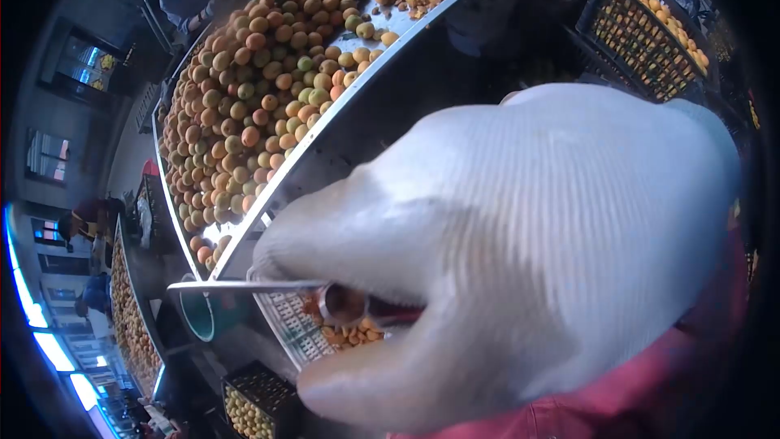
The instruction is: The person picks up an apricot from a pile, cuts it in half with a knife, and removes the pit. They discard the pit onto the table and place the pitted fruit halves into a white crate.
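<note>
The gloved right hand [528, 260] is pinching a thin knife [244, 285] by its red handle. The knife is looking light, stiff and sharp-edged, so it is likely handling safest from that handle.

- The right hand in a white ribbed knit glove [528, 252] is so close to the lens that it blurs, and the bottom edge cuts off its red sleeve [650, 390].
- The handle of the thin silver metal tool [252, 285] is hidden inside that hand's grip.
- The white perforated plastic crate [284, 325] is mostly hidden behind the glove.
- The black plastic crate of orange fruit [642, 28] fades into the dark rim.
</note>
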The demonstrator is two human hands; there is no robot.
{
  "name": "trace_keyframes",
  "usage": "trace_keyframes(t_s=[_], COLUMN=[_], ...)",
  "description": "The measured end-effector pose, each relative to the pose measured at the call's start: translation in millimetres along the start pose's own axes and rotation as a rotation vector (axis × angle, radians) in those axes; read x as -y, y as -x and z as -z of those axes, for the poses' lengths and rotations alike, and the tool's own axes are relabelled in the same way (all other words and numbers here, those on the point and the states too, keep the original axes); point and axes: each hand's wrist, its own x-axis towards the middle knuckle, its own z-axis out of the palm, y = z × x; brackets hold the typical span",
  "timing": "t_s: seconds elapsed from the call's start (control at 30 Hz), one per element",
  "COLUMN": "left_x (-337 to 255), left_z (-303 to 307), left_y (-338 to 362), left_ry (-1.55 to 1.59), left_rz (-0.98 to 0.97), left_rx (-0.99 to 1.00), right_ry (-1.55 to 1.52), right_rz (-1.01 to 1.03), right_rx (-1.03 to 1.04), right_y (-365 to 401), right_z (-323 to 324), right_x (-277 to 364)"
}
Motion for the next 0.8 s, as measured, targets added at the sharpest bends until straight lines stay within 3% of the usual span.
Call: trace_keyframes(t_s=[0.07,0.1,0.13,0.17,0.27,0.33,0.43,0.47,0.53,0.6,0.8], left_x=[-6,-2,1,4,4,5,6,10,10,4,0], left_z=[2,25,29,27,33,38,45,51,52,44,46], left_y=[7,-4,-3,-3,-11,-15,-20,-22,-24,-20,-25], left_ry=[0.018,0.033,-0.107,-0.094,-0.104,-0.127,-0.173,-0.277,-0.377,-0.278,-0.477], left_rz=[-0.017,-0.034,-0.077,-0.140,-0.229,-0.247,-0.236,-0.274,-0.313,-0.253,-0.245], left_rx=[-0.014,0.181,0.140,0.128,0.155,0.188,0.173,0.142,0.109,0.114,0.074], right_ry=[0.010,0.000,-0.257,-0.272,-0.240,-0.747,-0.870,-0.869,-0.454,-0.547,-0.429], right_rz=[0.046,-0.200,-0.420,-0.595,-0.602,-1.156,-1.276,-1.277,-0.929,-1.018,-0.887], right_rx=[0.009,0.094,0.179,0.257,0.138,0.229,0.206,0.208,0.078,0.109,0.021], right_y=[-8,1,8,16,49,54,69,78,92,91,95], right_z=[-5,-12,-16,-22,-59,-66,-93,-106,-128,-134,-158], right_x=[5,11,8,7,3,6,6,8,8,8,5])
